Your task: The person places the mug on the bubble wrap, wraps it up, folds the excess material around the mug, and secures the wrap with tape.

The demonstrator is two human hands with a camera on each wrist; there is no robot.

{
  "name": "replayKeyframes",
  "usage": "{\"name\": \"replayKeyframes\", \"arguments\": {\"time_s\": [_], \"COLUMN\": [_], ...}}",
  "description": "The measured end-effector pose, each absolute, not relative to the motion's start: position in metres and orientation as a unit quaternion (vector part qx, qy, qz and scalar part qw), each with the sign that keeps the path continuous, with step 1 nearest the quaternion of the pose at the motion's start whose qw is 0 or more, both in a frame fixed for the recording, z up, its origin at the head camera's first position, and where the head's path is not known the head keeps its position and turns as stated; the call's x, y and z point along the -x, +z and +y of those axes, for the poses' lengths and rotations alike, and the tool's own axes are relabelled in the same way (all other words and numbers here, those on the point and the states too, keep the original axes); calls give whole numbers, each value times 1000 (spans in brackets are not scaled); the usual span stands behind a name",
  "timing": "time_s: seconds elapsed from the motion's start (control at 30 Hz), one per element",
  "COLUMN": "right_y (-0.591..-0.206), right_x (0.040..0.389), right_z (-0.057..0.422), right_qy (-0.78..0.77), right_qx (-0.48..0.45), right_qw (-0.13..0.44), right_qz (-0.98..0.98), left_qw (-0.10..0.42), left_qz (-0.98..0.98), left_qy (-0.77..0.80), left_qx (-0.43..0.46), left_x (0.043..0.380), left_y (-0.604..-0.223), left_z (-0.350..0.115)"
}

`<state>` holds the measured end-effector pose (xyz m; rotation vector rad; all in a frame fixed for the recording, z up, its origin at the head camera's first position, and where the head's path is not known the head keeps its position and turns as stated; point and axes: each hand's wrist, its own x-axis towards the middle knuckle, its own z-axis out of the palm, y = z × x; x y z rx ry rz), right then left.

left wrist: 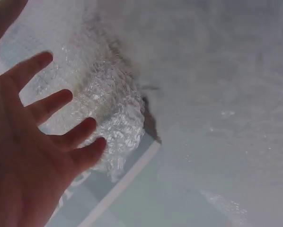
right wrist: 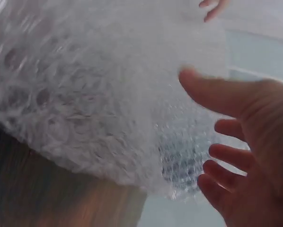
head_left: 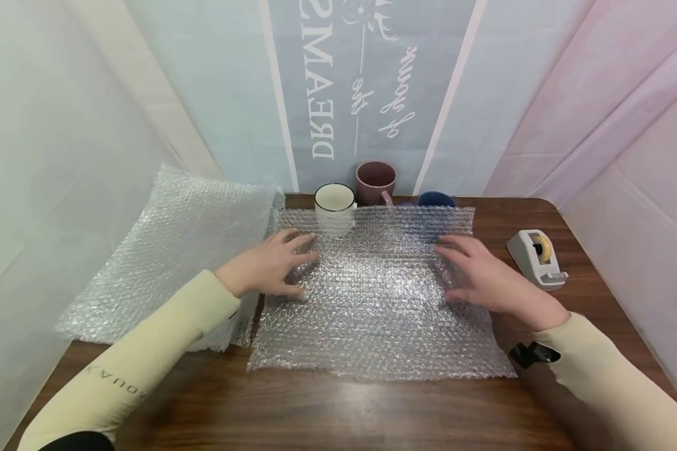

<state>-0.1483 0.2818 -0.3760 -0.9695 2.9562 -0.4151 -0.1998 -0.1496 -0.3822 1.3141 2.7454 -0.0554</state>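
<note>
A sheet of bubble wrap [head_left: 372, 300] lies spread on the table, its far edge overlapping the mugs in the head view. My left hand [head_left: 273, 263] is over its left side with the fingers spread; the left wrist view shows the same hand [left wrist: 37, 127] with nothing in its palm. Over the sheet's right side is my right hand [head_left: 482, 275], fingers apart and loosely bent. In the right wrist view that hand [right wrist: 250, 146] holds nothing, its thumb apart from the fingers. Through the sheet's far edge show a white mug [head_left: 335, 199] with a dark rim and a blue mug [head_left: 435, 200].
A mauve mug [head_left: 375, 178] stands behind the other two, against the printed curtain [head_left: 231, 94]. More bubble wrap [head_left: 175, 244] leans up at the left, partly behind my left forearm. A white tape dispenser [head_left: 533, 260] sits on the wooden table [head_left: 338, 413] at the right.
</note>
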Motion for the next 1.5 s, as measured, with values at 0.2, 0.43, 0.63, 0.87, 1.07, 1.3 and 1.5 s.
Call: {"name": "replayKeyframes", "arguments": {"time_s": [0.2,0.43,0.63,0.87,1.07,1.3,1.5], "right_y": [-385,-394,-393,-384,-373,-350,-322], "right_x": [151,149,144,143,159,171,189], "right_z": [277,277,275,273,269,250,233], "right_qy": [-95,-90,-49,-27,-18,52,11], "right_qx": [296,251,235,235,237,284,315], "right_qw": [119,228,242,248,272,264,221], "right_qz": [943,936,940,940,933,920,923], "left_qw": [133,167,169,196,204,200,195], "left_qz": [908,905,904,907,908,910,912], "left_qy": [-35,-65,-65,-30,-21,-25,-37], "left_qx": [-396,-387,-387,-373,-366,-363,-358], "left_x": [198,196,190,186,186,185,184], "left_y": [-392,-397,-402,-409,-408,-407,-405], "left_z": [-142,-132,-129,-126,-124,-122,-122]}}
